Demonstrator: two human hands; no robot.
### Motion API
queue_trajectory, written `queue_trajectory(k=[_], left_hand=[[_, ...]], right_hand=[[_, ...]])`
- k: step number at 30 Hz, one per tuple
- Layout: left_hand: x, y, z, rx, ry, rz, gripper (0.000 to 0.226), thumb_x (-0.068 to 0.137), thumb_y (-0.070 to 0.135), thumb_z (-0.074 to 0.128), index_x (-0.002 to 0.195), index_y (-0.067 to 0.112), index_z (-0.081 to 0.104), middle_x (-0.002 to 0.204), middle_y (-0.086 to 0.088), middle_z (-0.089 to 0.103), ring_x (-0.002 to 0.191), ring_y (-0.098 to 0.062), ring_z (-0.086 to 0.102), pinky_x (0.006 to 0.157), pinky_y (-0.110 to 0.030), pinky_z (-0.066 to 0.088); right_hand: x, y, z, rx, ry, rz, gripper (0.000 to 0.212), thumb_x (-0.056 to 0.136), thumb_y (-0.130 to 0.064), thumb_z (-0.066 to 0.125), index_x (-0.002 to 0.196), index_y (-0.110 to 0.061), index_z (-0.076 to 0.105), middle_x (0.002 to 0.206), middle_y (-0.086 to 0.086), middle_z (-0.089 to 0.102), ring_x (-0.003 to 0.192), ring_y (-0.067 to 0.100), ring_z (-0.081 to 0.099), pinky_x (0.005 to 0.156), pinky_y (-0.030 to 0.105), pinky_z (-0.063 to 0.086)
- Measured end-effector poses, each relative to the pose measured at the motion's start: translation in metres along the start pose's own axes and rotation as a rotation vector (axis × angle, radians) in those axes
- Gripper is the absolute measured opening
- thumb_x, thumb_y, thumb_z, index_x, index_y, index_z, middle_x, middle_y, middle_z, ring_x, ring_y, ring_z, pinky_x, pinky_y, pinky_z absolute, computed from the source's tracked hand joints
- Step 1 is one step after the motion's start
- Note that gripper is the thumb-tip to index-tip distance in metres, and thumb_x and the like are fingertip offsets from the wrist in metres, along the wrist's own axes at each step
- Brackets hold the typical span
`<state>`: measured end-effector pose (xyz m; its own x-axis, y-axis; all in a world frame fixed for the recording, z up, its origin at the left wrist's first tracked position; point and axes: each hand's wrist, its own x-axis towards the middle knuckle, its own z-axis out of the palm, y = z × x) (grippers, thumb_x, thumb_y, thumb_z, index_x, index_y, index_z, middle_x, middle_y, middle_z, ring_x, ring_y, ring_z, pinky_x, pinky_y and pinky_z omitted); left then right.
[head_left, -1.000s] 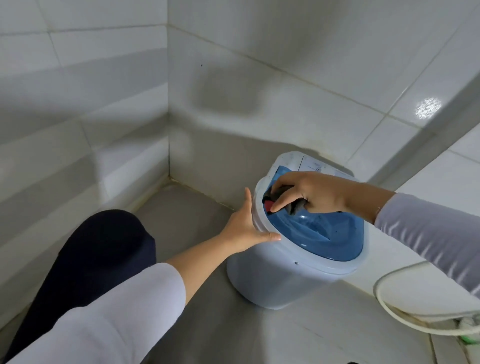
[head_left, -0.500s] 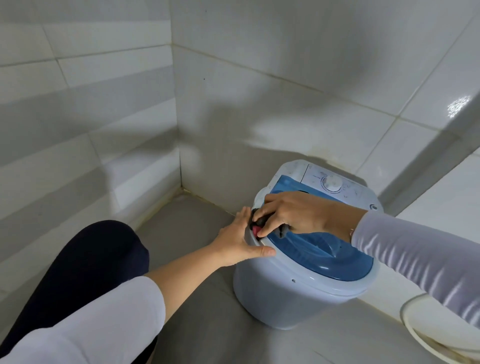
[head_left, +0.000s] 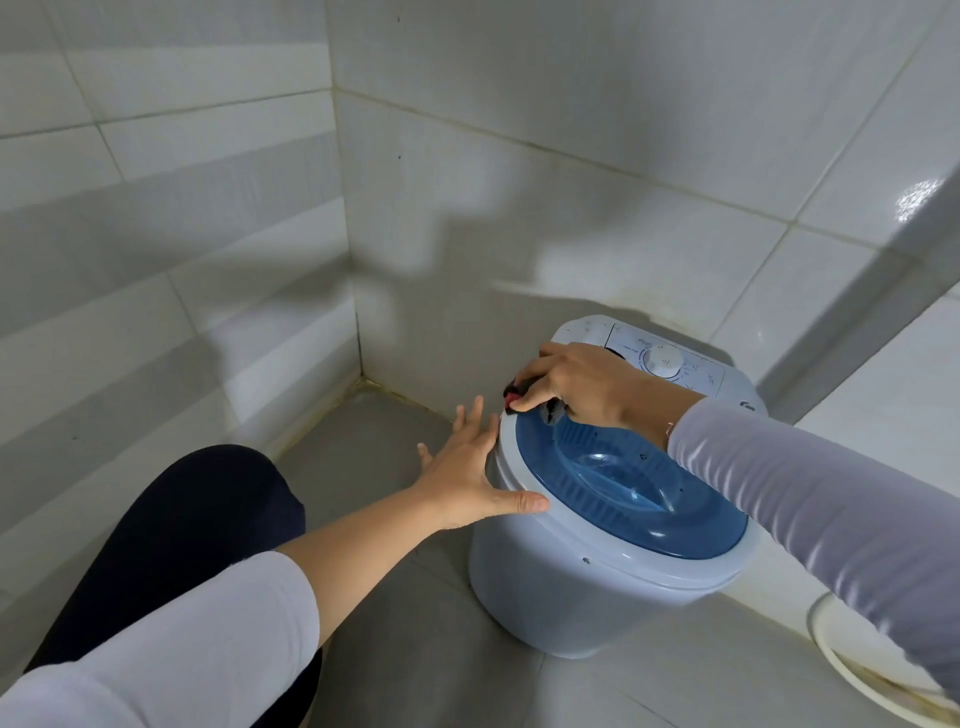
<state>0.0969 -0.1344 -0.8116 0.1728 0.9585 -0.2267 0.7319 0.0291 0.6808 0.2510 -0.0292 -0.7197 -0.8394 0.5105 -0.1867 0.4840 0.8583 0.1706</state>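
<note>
Item: dark grey cloth with a red patch (head_left: 551, 414), bunched, at the far left edge of the round translucent blue lid (head_left: 623, 488), where lid meets rim. Held by the right hand (head_left: 587, 387); its fingers (head_left: 535, 397) are curled round the cloth, pinching it down against the lid's edge.

Item: small pale-blue plastic washing machine (head_left: 571, 587), drum-shaped, upright on the grey tiled floor (head_left: 415, 649), close to the corner of the white tiled walls (head_left: 208, 208). Lid lies shut and flat on top. Control panel at the back, with a white dial (head_left: 661, 358) just behind the right hand.

Item: left hand (head_left: 467, 473), fingers (head_left: 475, 415) straight and spread, grasping nothing; palm set against the machine's left side, thumb (head_left: 519, 503) lying along the white rim. Near the right hand, not touching it.

Item: cream hose (head_left: 841, 660), curved on the floor to the right of the machine.

Item: a knee in dark cloth (head_left: 171, 545), lower left, well apart from the machine; both arms in pale sleeves.
</note>
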Motion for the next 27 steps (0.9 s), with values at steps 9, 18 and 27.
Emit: queue_trajectory(k=[9,18,27], left_hand=[[0.000,0.001,-0.002,0.020,-0.017,-0.001,0.126,0.061,0.074,0.066,0.153,0.026,-0.006,0.157,0.007,-0.026,0.143,-0.012,-0.028,0.111,-0.066,-0.010],[0.012,0.002,-0.033,0.106,-0.074,0.001,0.121,0.067,0.071,0.064,0.153,0.020,-0.006,0.157,0.010,-0.026,0.145,-0.012,-0.025,0.112,-0.064,-0.006],[0.062,0.013,-0.064,0.276,-0.204,0.139,0.121,0.068,0.061,0.072,0.152,0.022,-0.006,0.159,0.008,-0.022,0.145,-0.015,-0.025,0.113,-0.064,-0.005]], right_hand=[[0.011,0.015,-0.005,-0.120,-0.062,0.179,0.047,0.094,-0.009,0.046,0.134,-0.032,0.050,0.133,-0.002,0.055,0.111,0.023,0.045,0.081,0.033,0.042],[0.010,0.041,-0.036,-0.011,0.009,0.354,0.058,0.087,0.007,0.046,0.129,-0.031,0.055,0.136,-0.001,0.053,0.113,0.024,0.043,0.084,0.032,0.043],[0.007,0.022,-0.006,0.130,-0.099,0.277,0.059,0.087,0.005,0.049,0.130,-0.035,0.054,0.139,-0.014,0.050,0.113,0.019,0.044,0.077,0.023,0.033]])
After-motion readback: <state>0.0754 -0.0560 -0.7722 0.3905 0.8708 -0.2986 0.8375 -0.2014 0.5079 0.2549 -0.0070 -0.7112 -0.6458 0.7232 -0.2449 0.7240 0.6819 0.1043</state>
